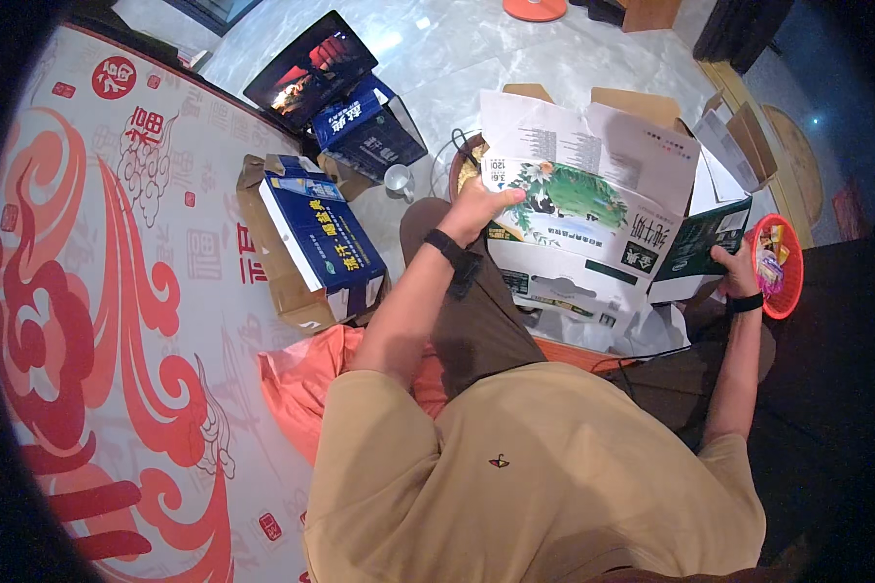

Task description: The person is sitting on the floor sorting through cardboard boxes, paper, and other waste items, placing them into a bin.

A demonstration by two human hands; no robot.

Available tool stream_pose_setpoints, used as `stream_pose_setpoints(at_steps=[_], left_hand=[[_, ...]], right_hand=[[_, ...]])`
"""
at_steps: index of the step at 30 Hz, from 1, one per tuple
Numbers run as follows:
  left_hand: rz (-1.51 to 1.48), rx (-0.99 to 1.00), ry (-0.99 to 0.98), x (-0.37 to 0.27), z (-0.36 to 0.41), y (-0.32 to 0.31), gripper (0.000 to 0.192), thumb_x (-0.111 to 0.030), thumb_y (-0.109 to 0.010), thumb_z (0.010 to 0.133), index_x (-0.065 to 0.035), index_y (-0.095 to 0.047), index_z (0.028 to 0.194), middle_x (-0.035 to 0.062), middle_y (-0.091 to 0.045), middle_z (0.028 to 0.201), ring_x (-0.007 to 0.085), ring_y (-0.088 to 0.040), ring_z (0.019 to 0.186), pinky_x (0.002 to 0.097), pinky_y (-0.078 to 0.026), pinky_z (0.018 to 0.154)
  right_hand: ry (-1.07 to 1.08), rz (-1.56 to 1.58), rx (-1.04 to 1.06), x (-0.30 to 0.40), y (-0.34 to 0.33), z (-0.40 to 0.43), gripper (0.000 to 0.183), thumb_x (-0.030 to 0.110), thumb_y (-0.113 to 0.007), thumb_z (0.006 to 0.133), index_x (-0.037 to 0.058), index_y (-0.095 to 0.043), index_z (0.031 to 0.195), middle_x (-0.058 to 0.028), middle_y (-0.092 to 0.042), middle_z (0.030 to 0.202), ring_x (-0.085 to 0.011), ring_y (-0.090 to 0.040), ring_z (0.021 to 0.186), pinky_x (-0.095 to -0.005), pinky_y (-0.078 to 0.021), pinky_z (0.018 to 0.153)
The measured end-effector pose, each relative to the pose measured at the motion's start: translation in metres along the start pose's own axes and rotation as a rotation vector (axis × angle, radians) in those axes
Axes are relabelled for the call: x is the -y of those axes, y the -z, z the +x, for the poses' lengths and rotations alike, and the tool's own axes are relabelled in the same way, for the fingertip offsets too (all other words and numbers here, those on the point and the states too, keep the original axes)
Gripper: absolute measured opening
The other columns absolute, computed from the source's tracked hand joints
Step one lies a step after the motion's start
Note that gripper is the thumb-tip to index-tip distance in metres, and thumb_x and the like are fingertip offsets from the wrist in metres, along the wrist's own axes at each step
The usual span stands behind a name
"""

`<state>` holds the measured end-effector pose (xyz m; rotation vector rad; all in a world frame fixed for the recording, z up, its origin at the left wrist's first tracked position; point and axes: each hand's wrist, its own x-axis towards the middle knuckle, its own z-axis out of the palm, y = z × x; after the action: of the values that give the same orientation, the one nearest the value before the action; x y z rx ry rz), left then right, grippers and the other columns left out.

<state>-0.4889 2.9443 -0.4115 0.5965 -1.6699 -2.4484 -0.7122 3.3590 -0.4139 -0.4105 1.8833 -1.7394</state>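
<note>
A white and green printed cardboard milk carton box (590, 218), partly unfolded, spreads over my lap. My left hand (481, 200) grips its left edge, thumb on top of the printed face. On the right, my right hand (735, 270) holds the box's dark green side panel, thumb on its face; the fingers behind the panel are hidden. White crumpled sheets (652, 331) lie under the box's lower edge. Brown inner flaps show along the far side. A basket (455, 171) with yellowish contents is partly covered by the box's left edge.
A blue opened carton (324, 233) lies at the left, beside a tablet (311, 69) propped on another blue box (372, 131). A clear cup (399, 181) stands on the tiled floor. At right is a red plastic basket (796, 270) with wrapped items. A red-orange cloth (306, 386) lies by my left thigh.
</note>
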Motion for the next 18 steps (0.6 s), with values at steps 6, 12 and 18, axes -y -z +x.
stream_pose_setpoints(at_steps=[6, 12, 18], left_hand=[[0.04, -0.097, -0.063, 0.009, 0.007, -0.009, 0.035, -0.002, -0.071, 0.076, 0.0023, -0.059, 0.109, 0.0066, -0.066, 0.101, 0.0137, -0.063, 0.085, 0.028, -0.051, 0.078], [0.221, -0.115, -0.039, 0.02, 0.012, 0.003, 0.044, -0.003, -0.071, 0.077, 0.0025, -0.053, 0.117, 0.008, -0.064, 0.106, 0.016, -0.06, 0.094, 0.0291, -0.048, 0.084], [0.355, -0.352, -0.125, 0.018, 0.008, 0.04, 0.056, -0.01, -0.062, 0.084, -0.0056, -0.037, 0.133, 0.0111, -0.046, 0.129, 0.0151, -0.051, 0.101, 0.0288, -0.045, 0.081]], right_hand=[[0.053, -0.082, 0.057, 0.042, 0.003, 0.007, 0.054, 0.025, -0.079, 0.069, 0.0011, -0.056, 0.112, -0.0043, -0.065, 0.099, -0.0152, -0.061, 0.087, -0.0302, -0.0486, 0.08], [0.111, -0.193, -0.011, 0.046, -0.009, 0.002, 0.041, 0.019, -0.076, 0.069, 0.0016, -0.06, 0.102, -0.0016, -0.064, 0.09, -0.0115, -0.059, 0.08, -0.0278, -0.0475, 0.075], [0.06, -0.324, 0.068, 0.016, -0.009, 0.005, 0.028, 0.011, -0.074, 0.07, 0.0009, -0.063, 0.094, -0.0002, -0.065, 0.085, -0.0091, -0.059, 0.076, -0.0255, -0.0477, 0.071]])
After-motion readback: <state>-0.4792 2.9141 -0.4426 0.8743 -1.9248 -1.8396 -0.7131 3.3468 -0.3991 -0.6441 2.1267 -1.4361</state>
